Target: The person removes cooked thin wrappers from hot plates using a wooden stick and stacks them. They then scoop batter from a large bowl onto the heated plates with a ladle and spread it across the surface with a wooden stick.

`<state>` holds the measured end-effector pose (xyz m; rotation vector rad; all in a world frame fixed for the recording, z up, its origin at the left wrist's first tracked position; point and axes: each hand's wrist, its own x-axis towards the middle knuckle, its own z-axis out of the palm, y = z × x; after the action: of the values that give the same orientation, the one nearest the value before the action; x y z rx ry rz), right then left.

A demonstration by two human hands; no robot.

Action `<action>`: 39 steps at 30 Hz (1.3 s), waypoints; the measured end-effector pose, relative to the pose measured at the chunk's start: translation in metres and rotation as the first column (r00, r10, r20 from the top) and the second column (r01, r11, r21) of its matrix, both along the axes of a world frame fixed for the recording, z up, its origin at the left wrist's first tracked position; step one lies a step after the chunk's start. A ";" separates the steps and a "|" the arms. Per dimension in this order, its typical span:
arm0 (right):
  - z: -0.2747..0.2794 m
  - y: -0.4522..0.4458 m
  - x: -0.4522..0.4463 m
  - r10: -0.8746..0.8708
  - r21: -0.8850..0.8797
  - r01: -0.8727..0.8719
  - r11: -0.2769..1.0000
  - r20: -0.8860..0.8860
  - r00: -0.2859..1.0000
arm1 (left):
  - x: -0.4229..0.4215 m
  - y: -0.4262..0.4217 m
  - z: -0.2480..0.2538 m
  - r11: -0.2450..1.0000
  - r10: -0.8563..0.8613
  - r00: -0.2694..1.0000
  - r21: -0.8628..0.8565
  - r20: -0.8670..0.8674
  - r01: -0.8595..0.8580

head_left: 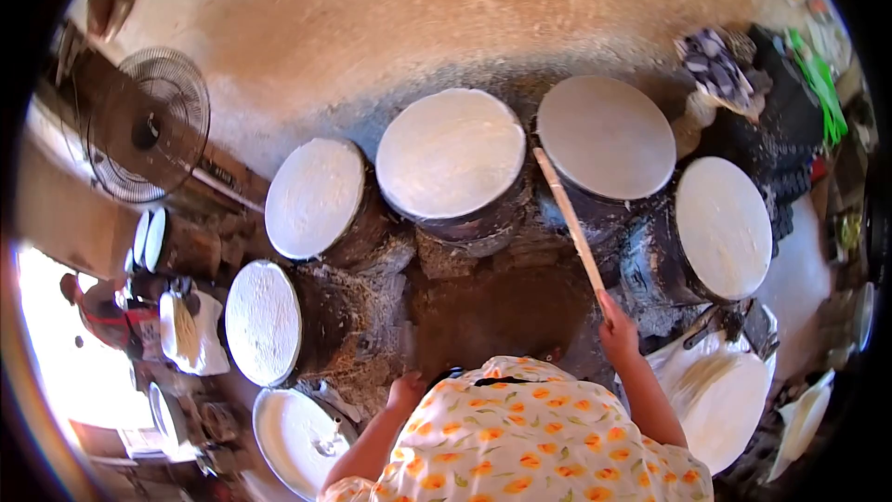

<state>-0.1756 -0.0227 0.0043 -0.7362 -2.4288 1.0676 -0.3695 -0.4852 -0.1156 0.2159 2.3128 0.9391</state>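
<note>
My right hand (618,330) is closed around the lower end of a long flat wooden stick (571,218). The stick's upper tip lies at the gap between two round plates on dark drum-like stands. One plate (451,153) is coated white; the other (607,138) looks greyer and smooth. My left hand (406,392) hangs low beside my patterned garment, fingers curled; whether it holds anything is hidden. More whitish round plates stand at the left (314,198), lower left (264,323) and right (723,228).
A fan (149,125) stands at the upper left. A round tray (295,442) is at the lower left. Pale round sheets (729,409) lie at the lower right. Another person (102,314) is at the far left. Dark bags and cloth are piled at the upper right.
</note>
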 end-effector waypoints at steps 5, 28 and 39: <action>0.010 -0.024 -0.114 0.132 0.146 -0.143 0.979 0.083 0.988 | 0.064 -0.124 -0.062 0.933 0.314 0.935 -0.239 0.167 -0.270; 0.055 -0.265 -0.291 0.619 0.064 -0.624 0.779 0.082 0.781 | 0.068 -0.372 -0.051 -0.991 -0.020 0.148 0.000 0.989 -0.137; 0.041 -0.274 -0.304 0.736 0.123 -0.744 0.657 0.109 0.668 | 0.114 -0.364 0.052 -0.825 0.428 0.178 0.464 0.886 -0.322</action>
<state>-0.4800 -0.2964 0.0457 0.3696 -2.8817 1.0864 -0.2556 -0.8488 -0.0641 -1.1168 0.2540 3.4125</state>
